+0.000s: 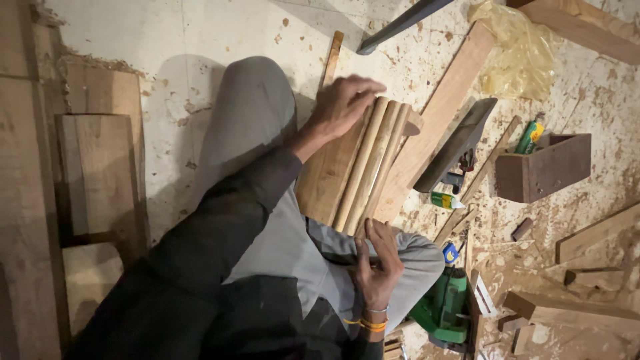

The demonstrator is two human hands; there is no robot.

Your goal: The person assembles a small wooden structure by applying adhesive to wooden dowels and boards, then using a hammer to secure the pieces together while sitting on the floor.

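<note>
Rods: three pale, smooth, round wooden rods lie side by side on a flat light wooden board, running from the person's lap up toward the far wall edge of the floor.
Board: straight-grained, sawn plank, tilted, its near end resting against the grey trouser leg.
Left hand: the left hand lies palm down over the far ends of the rods, fingers loosely spread and curled over their tops, touching them; whether it clamps them I cannot tell.
Left arm: dark sleeve, forearm stretched forward across the raised knee.
Right hand: the right hand sits at the near ends of the rods, fingers half bent, fingertips touching the rod ends; not wrapped round them.
Right wrist: bent back toward the body, with orange and metal bangles.
Floor: pale concrete floor, rough and strewn with sawdust and shavings toward its right edge.
Beside the board: a long reddish wooden plank and a dark grey hand plane just right of the rods.
Right edge: a small dark brown open wooden box.
Near right: a green power tool just beside the right knee.
Left edge: stacked flat wooden boards.
</note>
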